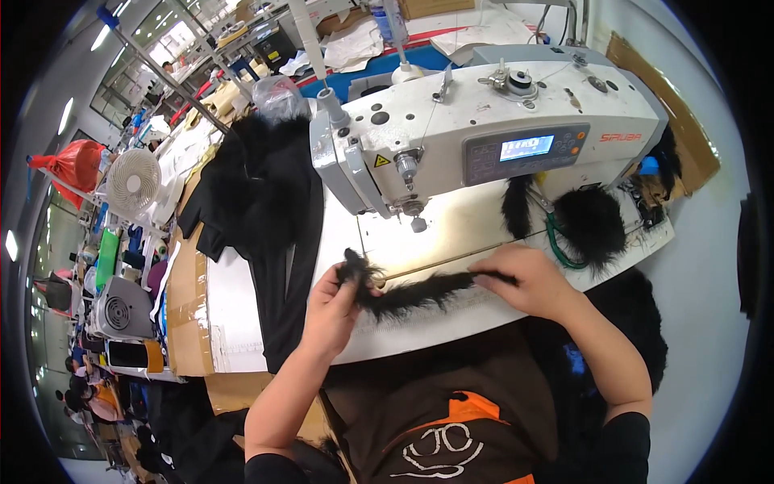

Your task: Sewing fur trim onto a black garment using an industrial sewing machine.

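A long strip of black fluffy fur [411, 297] stretches between my hands, just in front of the white sewing machine [476, 129]. My left hand [339, 298] is closed on its left end, where a tuft sticks up. My right hand [520, 278] pinches the other end near the front of the machine bed [443, 230]. The needle area [415, 218] sits above and behind the strip, apart from it. A black garment with fur [266, 210] lies left of the machine. A round black fur piece [588, 226] and green scissor handles [556, 246] are to the right.
Cardboard [669, 113] stands at the right, behind the machine. A white fan [133, 181], red bag [68, 169] and cluttered benches fill the left, with several people [101, 399] farther off. Thread cones [407, 73] and papers [351, 48] are at the back.
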Demonstrator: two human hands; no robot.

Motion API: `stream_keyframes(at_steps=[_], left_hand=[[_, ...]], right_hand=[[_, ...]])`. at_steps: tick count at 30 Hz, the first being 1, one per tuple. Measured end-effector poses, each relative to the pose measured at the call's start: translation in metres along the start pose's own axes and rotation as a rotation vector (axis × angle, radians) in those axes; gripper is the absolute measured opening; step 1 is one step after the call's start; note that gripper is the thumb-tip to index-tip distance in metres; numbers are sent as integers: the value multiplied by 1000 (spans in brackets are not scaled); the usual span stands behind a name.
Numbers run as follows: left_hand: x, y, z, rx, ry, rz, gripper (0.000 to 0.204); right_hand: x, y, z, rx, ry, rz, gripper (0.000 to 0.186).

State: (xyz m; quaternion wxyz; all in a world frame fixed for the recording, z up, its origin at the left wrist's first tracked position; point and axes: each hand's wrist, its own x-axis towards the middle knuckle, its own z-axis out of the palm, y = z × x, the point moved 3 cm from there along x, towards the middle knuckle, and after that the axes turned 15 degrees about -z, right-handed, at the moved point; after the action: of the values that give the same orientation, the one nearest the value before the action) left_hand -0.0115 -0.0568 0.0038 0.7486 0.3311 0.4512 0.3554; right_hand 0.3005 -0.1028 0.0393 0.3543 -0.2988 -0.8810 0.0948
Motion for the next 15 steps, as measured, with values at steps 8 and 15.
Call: stream_keyframes(at_steps=[8,15], left_hand=[[-15,2,-11,73,29,93,19],[-16,8,8,314,-4,51,19]], right_hand=[[5,0,32,1205,573,784,17],[36,-15,72,1478,840,771,26]])
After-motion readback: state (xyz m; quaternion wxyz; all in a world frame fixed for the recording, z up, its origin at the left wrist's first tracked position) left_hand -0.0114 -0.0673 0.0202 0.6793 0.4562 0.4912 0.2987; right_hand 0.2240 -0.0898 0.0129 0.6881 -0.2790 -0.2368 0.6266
